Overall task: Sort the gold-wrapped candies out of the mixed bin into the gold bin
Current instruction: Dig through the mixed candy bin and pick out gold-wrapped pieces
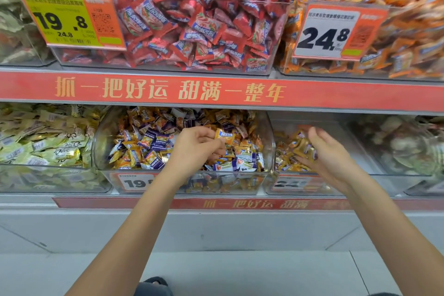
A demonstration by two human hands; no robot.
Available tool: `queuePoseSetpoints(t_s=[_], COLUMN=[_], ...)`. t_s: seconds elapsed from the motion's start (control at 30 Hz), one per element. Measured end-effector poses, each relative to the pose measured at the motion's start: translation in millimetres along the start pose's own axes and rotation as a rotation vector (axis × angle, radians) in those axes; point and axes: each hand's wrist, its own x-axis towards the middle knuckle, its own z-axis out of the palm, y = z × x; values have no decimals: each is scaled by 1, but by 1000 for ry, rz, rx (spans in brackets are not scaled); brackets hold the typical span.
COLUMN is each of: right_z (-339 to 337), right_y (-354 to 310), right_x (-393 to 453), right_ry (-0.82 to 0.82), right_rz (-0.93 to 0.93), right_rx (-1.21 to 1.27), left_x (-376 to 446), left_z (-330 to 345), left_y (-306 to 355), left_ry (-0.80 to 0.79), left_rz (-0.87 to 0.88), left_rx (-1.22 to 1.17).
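Over the lower shelf, the left hand [197, 145] is hanging above the clear curved-front plastic mixed bin [269, 142], fingers curled and pinching one small gold-wrapped candy with a blue label [224, 135] at its top edge. Right hand [329, 151] is reaching into the neighbouring clear plastic gold bin [341, 127] just to the right, palm turned inward, fingers fairly straight and loose, touching the gold pile there; it is gripping nothing that shows.

Mixed bin is holding a heap of gold, purple and white foil candies [153, 144], with gold pieces scattered all through, so plenty of sorting is looking undone. Gold bin pile [288, 151] is sitting low against the front wall.

Handling judgement: each candy is looking very light, with crinkly, slick foil and a firm small core. Pinching the body or a crimped end between thumb and fingertip is looking safest; a loose hold is likely letting it slip back into the heap. Nothing fragile here.

Further out, a white price tag reading 19 [134, 182] is sitting on the mixed bin front, and a red shelf strip with gold lettering [168, 90] is running above. Pale green-gold wrapped candies [43, 142] are filling the bin to the left; red-wrapped candies [192, 19] and orange-wrapped candies [408, 31] are filling the upper bins.
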Motion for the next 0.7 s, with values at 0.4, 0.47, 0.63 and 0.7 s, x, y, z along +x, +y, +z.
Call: queuePoseSetpoints(t_s=[0.4,0.47,0.63,0.7], right_z=[40,52,24,10], right_y=[-24,-19,-14,-8], right_x=[-57,-54,-31,-26], right_ry=[-286,-292,145,297], right_rz=[-515,-518,-514,-564], right_rx=[-585,-603,-617,-912], left_x=[-10,-13,-5,-1], left_z=[30,33,-4,-27], left_y=[11,12,5,-4], left_ry=[-101,-126,-7,81], left_rz=[156,177,221,236], left_rx=[62,110,419,603])
